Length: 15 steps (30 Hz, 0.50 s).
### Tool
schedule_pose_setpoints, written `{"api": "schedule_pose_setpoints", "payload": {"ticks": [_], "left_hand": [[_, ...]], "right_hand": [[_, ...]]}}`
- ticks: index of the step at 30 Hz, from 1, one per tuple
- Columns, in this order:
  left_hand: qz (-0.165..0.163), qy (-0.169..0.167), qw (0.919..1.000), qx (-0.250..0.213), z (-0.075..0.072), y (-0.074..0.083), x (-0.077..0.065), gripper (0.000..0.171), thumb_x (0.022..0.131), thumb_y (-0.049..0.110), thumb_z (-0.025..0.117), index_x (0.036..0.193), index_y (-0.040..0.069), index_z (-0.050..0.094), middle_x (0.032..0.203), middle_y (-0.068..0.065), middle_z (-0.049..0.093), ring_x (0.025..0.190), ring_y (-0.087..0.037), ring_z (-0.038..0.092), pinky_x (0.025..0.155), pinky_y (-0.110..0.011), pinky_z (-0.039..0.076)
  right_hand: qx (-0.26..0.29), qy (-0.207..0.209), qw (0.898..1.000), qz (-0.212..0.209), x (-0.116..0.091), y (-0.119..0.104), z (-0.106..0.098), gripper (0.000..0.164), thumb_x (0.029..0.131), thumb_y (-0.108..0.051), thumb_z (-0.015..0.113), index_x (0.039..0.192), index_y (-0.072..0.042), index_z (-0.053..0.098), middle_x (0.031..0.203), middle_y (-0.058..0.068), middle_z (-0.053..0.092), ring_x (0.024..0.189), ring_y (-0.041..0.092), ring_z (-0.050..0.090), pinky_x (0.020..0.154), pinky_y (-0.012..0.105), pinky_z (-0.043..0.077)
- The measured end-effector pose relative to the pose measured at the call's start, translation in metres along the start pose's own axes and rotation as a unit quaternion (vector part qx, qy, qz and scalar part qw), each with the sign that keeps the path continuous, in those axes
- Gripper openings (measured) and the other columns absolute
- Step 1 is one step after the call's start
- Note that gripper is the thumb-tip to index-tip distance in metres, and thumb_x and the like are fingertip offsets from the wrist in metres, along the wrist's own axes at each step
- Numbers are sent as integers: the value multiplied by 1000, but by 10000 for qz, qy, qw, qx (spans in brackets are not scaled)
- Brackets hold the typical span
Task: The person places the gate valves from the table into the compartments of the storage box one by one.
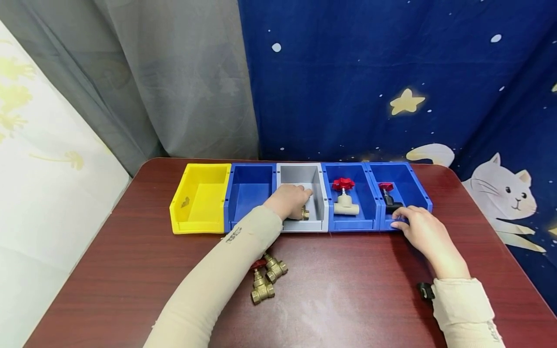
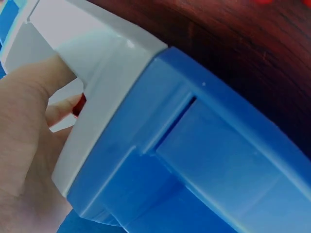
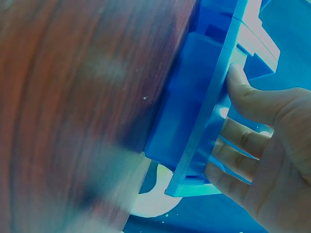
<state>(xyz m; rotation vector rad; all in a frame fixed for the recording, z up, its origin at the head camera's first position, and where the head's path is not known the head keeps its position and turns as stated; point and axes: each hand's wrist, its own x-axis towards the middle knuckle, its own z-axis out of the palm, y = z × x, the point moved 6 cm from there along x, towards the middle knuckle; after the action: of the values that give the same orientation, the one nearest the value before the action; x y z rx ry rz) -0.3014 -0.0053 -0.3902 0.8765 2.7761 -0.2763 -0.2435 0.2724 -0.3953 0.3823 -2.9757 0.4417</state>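
Observation:
My left hand (image 1: 290, 200) reaches down into the grey bin (image 1: 324, 225) and grips a brass gate valve (image 1: 306, 213). Most of that valve is covered by the hand. In the left wrist view, a bit of its red handle (image 2: 79, 104) shows by the fingers. At the far right blue bin (image 1: 417, 186), my right hand (image 1: 424, 231) rests at the front rim, thumb on the edge and fingers loosely extended inside. Near these fingers lies a black valve with a red handle (image 1: 386, 187). Two more brass valves (image 1: 263, 287) lie on the table, partly behind the left sleeve.
The bins stand in a row along the back of the wooden table (image 1: 348, 290). A beige valve (image 1: 345, 205) with a red handle sits in the blue bin right of the grey one. Leftward are another blue bin (image 1: 252, 186) and a yellow bin (image 1: 204, 193). Curtains hang behind.

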Motion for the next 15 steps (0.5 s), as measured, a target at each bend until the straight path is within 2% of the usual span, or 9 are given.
{"api": "schedule_pose_setpoints", "payload": {"ticks": [7, 15], "left_hand": [[10, 61, 9999, -112, 0, -3, -5, 59, 89, 31, 70, 141, 11, 52, 127, -8, 60, 114, -25, 60, 99, -41, 47], [146, 487, 9983, -272, -15, -4, -19, 59, 92, 37, 68, 143, 14, 52, 139, -6, 55, 128, -26, 52, 109, -42, 39]], "right_hand": [[17, -22, 10000, 23, 0, -1, 1, 16, 89, -13, 73, 101, -4, 68, 104, 24, 66, 102, 47, 56, 87, 68, 46], [-1, 21, 10000, 4, 0, 0, 1, 16, 88, -13, 74, 100, -4, 68, 103, 24, 66, 101, 47, 57, 86, 67, 46]]}}
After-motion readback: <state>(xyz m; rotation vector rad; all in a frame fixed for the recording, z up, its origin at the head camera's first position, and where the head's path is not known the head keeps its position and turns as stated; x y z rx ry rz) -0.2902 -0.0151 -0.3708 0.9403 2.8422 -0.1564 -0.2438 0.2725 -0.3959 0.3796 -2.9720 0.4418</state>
